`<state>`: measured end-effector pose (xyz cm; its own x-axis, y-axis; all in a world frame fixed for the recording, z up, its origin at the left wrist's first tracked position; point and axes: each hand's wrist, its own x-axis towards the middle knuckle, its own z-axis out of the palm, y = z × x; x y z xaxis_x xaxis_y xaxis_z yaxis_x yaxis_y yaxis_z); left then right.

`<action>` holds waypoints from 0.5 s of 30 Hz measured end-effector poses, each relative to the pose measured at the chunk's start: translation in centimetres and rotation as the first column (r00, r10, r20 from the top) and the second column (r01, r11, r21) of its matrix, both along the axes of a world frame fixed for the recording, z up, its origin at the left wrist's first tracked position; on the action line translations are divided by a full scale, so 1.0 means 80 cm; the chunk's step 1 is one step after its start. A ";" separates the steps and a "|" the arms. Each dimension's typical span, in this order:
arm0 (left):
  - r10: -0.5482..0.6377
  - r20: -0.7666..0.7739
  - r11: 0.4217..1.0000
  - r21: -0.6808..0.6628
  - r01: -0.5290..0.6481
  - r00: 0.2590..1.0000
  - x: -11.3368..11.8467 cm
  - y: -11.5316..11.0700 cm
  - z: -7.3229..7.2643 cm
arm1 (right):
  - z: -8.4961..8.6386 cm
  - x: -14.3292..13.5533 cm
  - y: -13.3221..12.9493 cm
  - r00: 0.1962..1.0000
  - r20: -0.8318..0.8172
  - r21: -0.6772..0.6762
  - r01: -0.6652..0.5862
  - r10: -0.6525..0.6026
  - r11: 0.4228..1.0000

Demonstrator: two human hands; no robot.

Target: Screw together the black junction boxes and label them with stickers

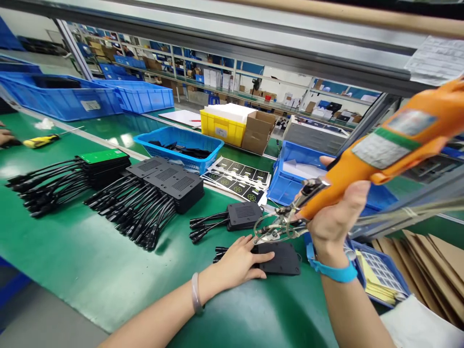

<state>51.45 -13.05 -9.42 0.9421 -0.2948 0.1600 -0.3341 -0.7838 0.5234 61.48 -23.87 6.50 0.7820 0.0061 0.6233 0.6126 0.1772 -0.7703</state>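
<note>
My left hand (235, 263) lies with its fingers spread across a flat black plastic box (281, 258), steadying it on the green bench. Short black cables stick out from the box's left end, partly under the hand. In my right hand (337, 217) is an orange electric screwdriver (348, 174), gripped round its body and tilted down to the left. Its metal tip and thin looped tubing (277, 229) hang over the box's far left part; whether the tip touches is unclear. Just behind lies a similar black box (243, 215) with cables.
To the left are black cabled boxes (170, 176) in stacks and a green-topped stack (103, 157). Behind stand a blue basket (181, 157) of black parts, label sheets (239, 176) and a yellow bin (221, 128). A yellow screwdriver (41, 140) lies near another person's hand (5, 135).
</note>
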 end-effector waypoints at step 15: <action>-0.004 0.032 0.999 -0.052 0.006 0.999 0.005 -0.002 -0.012 | -0.046 -0.007 0.027 0.998 0.049 -0.138 0.036 -0.029 0.990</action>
